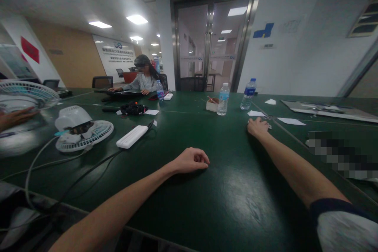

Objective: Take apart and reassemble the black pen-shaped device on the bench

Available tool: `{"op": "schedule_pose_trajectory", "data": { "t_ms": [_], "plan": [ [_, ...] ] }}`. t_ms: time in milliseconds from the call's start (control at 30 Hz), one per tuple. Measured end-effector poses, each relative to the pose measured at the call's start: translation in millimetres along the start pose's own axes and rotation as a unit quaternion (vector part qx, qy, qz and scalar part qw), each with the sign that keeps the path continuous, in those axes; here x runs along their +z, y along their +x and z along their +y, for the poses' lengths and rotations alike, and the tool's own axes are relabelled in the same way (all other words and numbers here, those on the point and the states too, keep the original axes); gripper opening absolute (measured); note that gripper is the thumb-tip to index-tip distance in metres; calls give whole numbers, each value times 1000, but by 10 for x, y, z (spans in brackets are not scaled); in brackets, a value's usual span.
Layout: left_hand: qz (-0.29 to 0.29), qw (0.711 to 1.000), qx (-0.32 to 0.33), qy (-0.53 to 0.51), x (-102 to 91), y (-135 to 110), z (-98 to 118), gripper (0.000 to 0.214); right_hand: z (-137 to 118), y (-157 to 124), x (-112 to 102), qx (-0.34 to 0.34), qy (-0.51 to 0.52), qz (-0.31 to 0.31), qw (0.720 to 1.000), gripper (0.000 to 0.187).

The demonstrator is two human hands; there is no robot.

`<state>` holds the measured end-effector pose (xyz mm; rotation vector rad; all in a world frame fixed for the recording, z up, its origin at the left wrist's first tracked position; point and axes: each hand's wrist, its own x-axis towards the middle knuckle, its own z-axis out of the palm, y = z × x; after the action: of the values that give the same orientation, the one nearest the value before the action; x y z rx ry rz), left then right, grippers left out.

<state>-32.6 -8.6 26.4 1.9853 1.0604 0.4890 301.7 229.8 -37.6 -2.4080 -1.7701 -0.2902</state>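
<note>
Head view, items as I log them from my station. Left hand [190, 160]: resting on the green desk [183, 201], near its middle, fingers curled inward; I cannot tell whether they close on anything. Right hand [257, 127]: stretched farther forward, palm down, fingers bent toward the desk; their grip I cannot tell. Small metal piece [269, 126]: on the desk, just beside the right hand, too small to identify. Paper slip [255, 113]: just beyond those fingers. Second paper slip [291, 121]: to their right. Water bottles, two, upright: one with a light blue label [223, 100], beside a small box [212, 105]; one with a dark blue label [248, 94]. White power strip [132, 137]: left of the left hand, cable attached. White fan [84, 132]: farther left, lying on its grille. Co-worker's hand [20, 118]: far left, at a round fan grille [44, 93]. Seated person [144, 78]: across the desk.
</note>
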Motion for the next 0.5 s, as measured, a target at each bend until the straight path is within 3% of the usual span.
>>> {"op": "schedule_pose_trajectory", "data": {
  "t_ms": [300,500],
  "plan": [
    [3,1000,16,0,4,6,-40,19,-7,19,-36,10,16,-12,1000,39],
    [-3,1000,21,-8,-4,-9,-27,19,-30,39,-133,-2,-19,-79,997,36]
  ]
}}
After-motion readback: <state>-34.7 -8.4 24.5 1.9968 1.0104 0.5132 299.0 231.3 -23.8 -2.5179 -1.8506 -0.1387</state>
